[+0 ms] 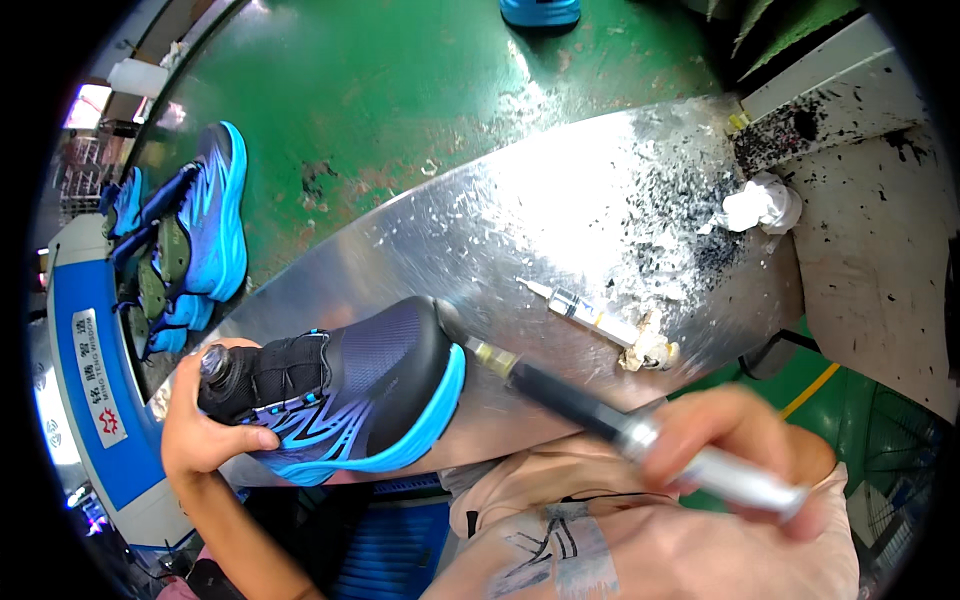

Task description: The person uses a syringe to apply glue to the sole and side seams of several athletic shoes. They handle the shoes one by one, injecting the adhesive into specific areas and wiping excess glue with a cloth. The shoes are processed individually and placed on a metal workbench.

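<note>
My left hand grips a sneaker around its heel and collar, thumb along the side. The sneaker is black and dark purple-blue, with a bright blue sole, and its toe points right. A dark glossy knob shows at its opening. My right hand, blurred, is closed round a slim hand tool with a silver handle, black shaft and yellowish collar. The tool's dark rounded tip is at the sneaker's toe; whether it touches, I cannot tell.
A syringe lies on the metal tabletop beside a crumpled yellowish lump. Dark crumbs and a white wad sit farther right. Several similar shoes stand at left on the green surface; another shoe is at the far edge.
</note>
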{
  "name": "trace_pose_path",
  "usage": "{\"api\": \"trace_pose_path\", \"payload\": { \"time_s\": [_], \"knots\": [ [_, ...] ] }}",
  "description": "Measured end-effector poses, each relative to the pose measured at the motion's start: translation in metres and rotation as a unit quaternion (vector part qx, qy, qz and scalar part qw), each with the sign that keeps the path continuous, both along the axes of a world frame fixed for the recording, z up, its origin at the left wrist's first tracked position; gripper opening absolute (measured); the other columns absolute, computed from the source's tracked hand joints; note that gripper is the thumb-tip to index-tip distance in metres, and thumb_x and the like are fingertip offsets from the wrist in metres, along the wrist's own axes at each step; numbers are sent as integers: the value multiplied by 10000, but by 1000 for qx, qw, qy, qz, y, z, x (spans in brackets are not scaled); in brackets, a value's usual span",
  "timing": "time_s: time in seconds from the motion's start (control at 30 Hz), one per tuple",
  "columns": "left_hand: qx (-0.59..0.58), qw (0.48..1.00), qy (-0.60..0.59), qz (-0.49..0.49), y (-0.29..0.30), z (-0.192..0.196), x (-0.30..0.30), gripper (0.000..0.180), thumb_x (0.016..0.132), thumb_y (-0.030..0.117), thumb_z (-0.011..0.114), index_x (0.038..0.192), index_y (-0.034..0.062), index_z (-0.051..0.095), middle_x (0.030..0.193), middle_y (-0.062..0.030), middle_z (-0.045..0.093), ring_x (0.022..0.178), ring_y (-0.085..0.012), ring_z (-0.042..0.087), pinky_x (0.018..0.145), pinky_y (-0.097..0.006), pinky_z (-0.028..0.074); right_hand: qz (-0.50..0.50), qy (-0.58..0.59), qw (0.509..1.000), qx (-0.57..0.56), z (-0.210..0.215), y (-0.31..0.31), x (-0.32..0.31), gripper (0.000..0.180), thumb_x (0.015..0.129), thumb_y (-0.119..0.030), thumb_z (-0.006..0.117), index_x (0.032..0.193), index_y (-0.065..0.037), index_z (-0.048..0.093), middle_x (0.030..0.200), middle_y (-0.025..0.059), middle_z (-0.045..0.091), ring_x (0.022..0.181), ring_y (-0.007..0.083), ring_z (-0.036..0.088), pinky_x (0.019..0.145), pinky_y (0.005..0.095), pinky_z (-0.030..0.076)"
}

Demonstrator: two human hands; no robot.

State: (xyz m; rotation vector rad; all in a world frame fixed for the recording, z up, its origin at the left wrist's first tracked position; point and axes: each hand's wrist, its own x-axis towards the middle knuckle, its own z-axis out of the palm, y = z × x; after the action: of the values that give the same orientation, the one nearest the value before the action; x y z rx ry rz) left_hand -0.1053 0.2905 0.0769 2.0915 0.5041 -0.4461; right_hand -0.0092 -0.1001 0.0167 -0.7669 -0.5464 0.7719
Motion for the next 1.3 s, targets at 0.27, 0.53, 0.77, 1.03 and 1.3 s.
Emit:
{"api": "trace_pose_path", "payload": {
  "time_s": [0.27, 0.53, 0.77, 1.03, 1.3],
  "knots": [
    [-37, 973, -152, 167, 38, 4, 74, 593, 614, 239, 852, 1090, 9, 585, 938, -26, 604, 802, -114, 579, 740, -248, 466, -113, 15, 965, -236, 17, -59, 40, 1030, 637, -836, 566, 1318, -90, 364, 861, 16, 462, 667, 39, 337, 550, 168, 272],
    [209, 931, -256, 157, -90, -60, 319, 852, 649, 312, 782, 1363, 47, 400, 1171, -227, 600, 1109, -345, 580, 946, -422, 458, -107, 94, 964, -223, -2, -89, 19, 1013, 562, -543, 857, 1305, -78, 349, 954, 71, 498, 715, 58, 370, 541, 142, 297],
    [433, 770, -460, 92, -13, -49, 196, 577, 639, 217, 801, 1142, 23, 595, 1107, -192, 617, 1051, -343, 581, 932, -414, 446, -52, 87, 972, -212, 1, -94, 26, 998, 591, -497, 861, 1324, -74, 331, 949, 96, 507, 727, 69, 401, 560, 161, 301],
    [402, 858, -107, 300, 114, -45, 53, 715, 594, 340, 846, 1115, -82, 598, 1070, -246, 644, 1009, -337, 629, 865, -384, 479, 2, 57, 972, -226, 1, -78, 36, 1049, 583, -577, 831, 1360, -68, 344, 941, 72, 507, 724, 59, 419, 575, 164, 319],
    [143, 973, -140, 118, 36, 13, -32, 382, 628, 184, 819, 893, -17, 631, 783, 8, 599, 714, -90, 521, 641, -259, 442, -6, -63, 964, -257, 5, -81, 31, 902, 675, -456, 813, 1347, -61, 360, 962, 27, 501, 800, 75, 452, 664, 183, 366]
  ]
}}
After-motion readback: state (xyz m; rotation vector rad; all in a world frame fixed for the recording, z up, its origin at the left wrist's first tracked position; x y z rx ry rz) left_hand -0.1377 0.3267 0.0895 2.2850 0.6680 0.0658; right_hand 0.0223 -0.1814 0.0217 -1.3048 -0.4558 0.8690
